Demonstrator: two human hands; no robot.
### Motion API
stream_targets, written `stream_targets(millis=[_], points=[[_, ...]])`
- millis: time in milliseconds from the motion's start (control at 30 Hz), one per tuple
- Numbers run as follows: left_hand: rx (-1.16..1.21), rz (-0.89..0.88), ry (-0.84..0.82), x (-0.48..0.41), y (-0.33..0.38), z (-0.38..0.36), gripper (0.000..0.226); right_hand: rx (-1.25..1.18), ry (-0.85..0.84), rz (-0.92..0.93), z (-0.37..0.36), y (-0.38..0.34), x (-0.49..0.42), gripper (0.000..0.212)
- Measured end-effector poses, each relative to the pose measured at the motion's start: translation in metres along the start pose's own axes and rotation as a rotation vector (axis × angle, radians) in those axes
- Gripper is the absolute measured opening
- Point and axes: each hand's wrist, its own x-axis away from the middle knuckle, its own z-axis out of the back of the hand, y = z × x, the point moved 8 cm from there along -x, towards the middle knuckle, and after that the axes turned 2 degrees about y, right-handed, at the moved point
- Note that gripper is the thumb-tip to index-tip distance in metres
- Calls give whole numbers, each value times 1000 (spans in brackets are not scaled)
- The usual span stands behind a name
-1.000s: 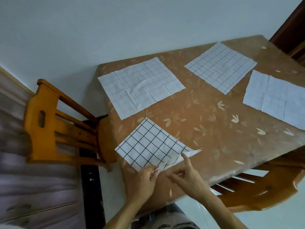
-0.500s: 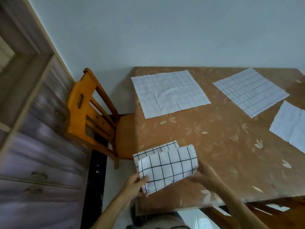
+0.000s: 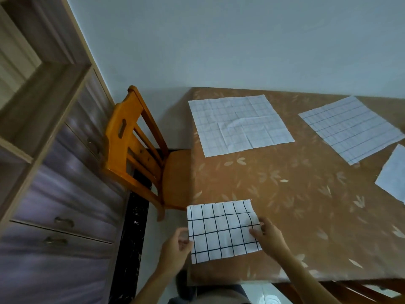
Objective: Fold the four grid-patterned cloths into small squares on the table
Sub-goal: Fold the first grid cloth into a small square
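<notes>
1. The bold-grid cloth (image 3: pixel 223 231) lies at the near left corner of the surface (image 3: pixel 285 194). It is a rectangle, apparently doubled over once, and its left edge sits right at the surface's left edge.
2. The left hand (image 3: pixel 175 249) is off the surface's left edge. Its curled fingers and thumb pinch the cloth's left edge, probably to keep the layers aligned.
3. The right hand (image 3: pixel 270 238) rests on the cloth's right edge with fingers (image 3: pixel 254 232) on top. I cannot tell whether it pinches or only presses.
4. The hands are apart, one at each short end. Judgement: this grip suits bringing one end over the other for the next fold.
5. Three cloths are still flat and unfolded: the faint-grid cloth (image 3: pixel 240 125) at the far left corner, the second cloth (image 3: pixel 350 128) toward the far right, and the third cloth (image 3: pixel 392 174) cut off at the right.
6. Judgement: the task is at an early stage, with the first cloth half done.
7. Risk: the top layer may slip and skew the square.
</notes>
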Motion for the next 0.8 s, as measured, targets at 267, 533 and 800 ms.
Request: stream_targets(millis=[267,533,800], points=[[-698,-610,180,18,47,-38,51,453,148,384,-31,-44,15,64],[-865,-720,50,12,33,-73,54,600,-54,635,-118,-40,41,70],[-798,-773,74,17,35,-66,46,618,59,476,-70,15,24,69]])
